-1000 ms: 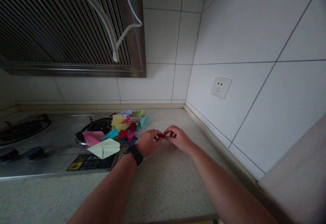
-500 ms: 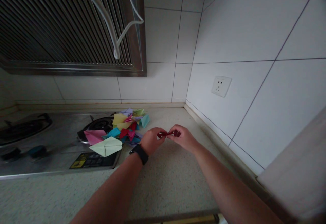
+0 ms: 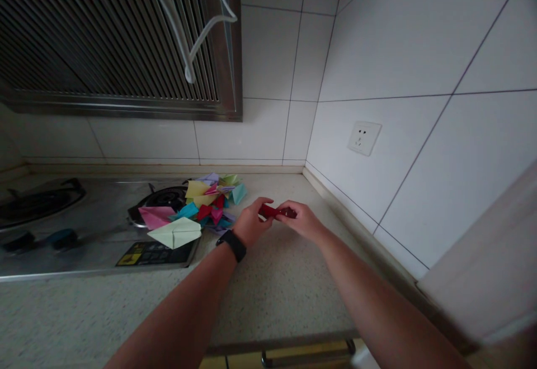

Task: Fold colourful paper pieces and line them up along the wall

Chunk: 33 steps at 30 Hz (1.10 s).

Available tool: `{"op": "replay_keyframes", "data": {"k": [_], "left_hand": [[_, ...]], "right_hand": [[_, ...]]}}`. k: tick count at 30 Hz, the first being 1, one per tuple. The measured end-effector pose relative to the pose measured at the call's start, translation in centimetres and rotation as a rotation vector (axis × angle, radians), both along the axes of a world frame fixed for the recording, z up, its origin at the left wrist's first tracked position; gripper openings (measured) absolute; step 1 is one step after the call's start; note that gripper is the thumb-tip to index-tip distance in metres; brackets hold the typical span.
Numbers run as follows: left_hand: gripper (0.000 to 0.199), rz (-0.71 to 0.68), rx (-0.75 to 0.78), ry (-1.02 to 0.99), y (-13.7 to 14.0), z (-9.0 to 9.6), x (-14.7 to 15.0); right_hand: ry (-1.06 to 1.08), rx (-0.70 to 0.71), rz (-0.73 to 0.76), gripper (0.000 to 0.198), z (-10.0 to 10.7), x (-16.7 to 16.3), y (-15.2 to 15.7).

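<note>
A dark red piece of folded paper [image 3: 271, 211] is held up between my two hands, over the countertop. My left hand [image 3: 250, 222], with a black watch [image 3: 232, 245] on its wrist, has its thumb and fingers around the paper's left end. At the other end my right hand [image 3: 301, 221] pinches the paper, its thumb and fingertips close to the middle. Fingers hide part of the red paper. Left of my hands lies a heap of folded coloured papers, among them a pale green paper plane [image 3: 175, 233], a pink one [image 3: 156, 216] and a yellow one [image 3: 199, 192].
The heap partly overlaps the right burner [image 3: 161, 198] of a steel gas stove [image 3: 100, 212]. A range hood [image 3: 121, 109] with a hanging white cable [image 3: 178, 39] is overhead. A tiled wall with a socket [image 3: 364, 138] bounds the speckled countertop [image 3: 281, 296] on the right.
More of the red paper's surface now shows between my hands. My left fingers have opened slightly around it. The view has tilted down a little, and a drawer handle appears below the counter.
</note>
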State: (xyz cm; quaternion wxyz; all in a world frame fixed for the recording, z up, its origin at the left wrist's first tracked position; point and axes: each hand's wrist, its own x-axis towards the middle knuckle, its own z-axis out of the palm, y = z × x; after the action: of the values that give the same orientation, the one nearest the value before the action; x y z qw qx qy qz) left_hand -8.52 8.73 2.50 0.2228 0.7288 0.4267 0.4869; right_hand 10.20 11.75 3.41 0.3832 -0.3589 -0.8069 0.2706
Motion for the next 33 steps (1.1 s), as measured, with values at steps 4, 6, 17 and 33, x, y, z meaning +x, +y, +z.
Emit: {"op": "replay_keyframes", "data": {"k": [4,6,17,33], "left_hand": [[0.046,-0.077,-0.036,-0.178,0.7,-0.6,-0.1],[0.047,-0.089,-0.063,-0.259,0.8,-0.7,-0.1],[0.025,-0.028,-0.114,-0.162,1.1,-1.1,0.0],[0.028,-0.146,-0.322,-0.070,0.0,-0.2,0.2]], "right_hand": [[-0.022,-0.036,0.041,0.028,-0.5,0.0,0.2],[0.005,-0.050,0.054,0.029,-0.6,0.0,0.3],[0.124,-0.175,0.019,0.023,-1.1,0.4,1.3],[0.265,-0.572,0.210,0.028,-0.9,0.6,0.8]]}}
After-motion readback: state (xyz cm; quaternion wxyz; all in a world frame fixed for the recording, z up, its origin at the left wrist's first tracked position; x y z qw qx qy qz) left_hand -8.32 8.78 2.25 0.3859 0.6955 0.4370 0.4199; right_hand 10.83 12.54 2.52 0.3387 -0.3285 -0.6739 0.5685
